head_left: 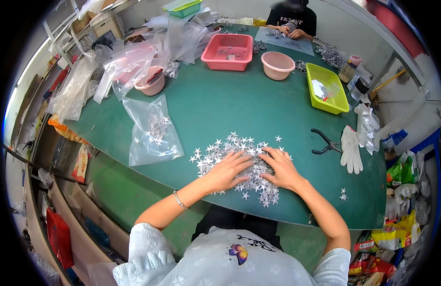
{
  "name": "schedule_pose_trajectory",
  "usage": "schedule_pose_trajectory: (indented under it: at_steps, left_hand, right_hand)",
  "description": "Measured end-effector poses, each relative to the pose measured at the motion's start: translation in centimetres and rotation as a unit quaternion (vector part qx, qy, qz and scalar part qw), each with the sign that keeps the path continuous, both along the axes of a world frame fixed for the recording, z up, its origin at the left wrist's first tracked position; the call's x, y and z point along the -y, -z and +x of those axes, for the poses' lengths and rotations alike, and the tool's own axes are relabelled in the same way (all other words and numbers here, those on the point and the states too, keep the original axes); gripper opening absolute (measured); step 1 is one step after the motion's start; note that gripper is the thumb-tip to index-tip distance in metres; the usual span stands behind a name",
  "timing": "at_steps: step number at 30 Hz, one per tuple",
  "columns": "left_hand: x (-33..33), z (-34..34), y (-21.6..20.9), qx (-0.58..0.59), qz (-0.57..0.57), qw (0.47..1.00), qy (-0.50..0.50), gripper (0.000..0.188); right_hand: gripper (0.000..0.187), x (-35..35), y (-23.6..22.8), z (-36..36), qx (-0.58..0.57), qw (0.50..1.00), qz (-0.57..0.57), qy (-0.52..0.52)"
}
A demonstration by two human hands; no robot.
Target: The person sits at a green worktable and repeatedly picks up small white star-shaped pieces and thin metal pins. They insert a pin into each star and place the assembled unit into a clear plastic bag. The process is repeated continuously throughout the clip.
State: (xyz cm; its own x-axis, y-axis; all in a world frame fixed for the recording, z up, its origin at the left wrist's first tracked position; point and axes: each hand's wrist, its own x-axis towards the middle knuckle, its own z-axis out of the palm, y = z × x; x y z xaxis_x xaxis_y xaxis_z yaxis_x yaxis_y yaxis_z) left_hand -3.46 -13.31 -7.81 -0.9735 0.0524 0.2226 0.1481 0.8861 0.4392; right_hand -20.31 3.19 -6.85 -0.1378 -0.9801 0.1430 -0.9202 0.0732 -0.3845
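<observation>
A spread heap of small silver star-shaped pieces (251, 178) lies on the green table close to me. My left hand (228, 170) rests on the heap's left side, palm down with its fingers stretched out. Across from it, my right hand (281, 169) lies on the right side, fingers spread and pointing inward. Stars show between the two hands, and neither hand grips any of them. Left of the heap, a clear plastic bag (153, 131) holds more silver stars. A few stars (343, 194) sit apart at the right, near the table edge.
Black-handled pliers (326, 142) and a white glove (350, 150) lie at the right. Farther back stand a yellow-green tray (326, 89), a pink bowl (277, 66) and a red-pink basin (227, 52). Plastic bags (134, 62) crowd the far left. A person (293, 24) works at the far side.
</observation>
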Motion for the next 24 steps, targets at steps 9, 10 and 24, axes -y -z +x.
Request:
schedule_pose_trajectory:
  at_steps: [9,10,24]
  left_hand:
    - [-4.2,6.0,0.6,-0.019,0.045,0.997,-0.058,0.044]
    - [-4.3,6.7,0.7,-0.034,0.048,0.996,-0.068,0.043]
    - [-4.8,11.5,3.5,-0.157,0.165,0.954,-0.196,0.034]
  right_hand:
    - [0.027,-3.3,1.7,4.4,-0.027,0.989,-0.122,0.081]
    - [0.024,-2.8,2.2,4.1,-0.021,0.984,-0.139,0.105]
    - [0.013,11.6,3.9,-0.9,-0.067,0.977,0.015,0.201]
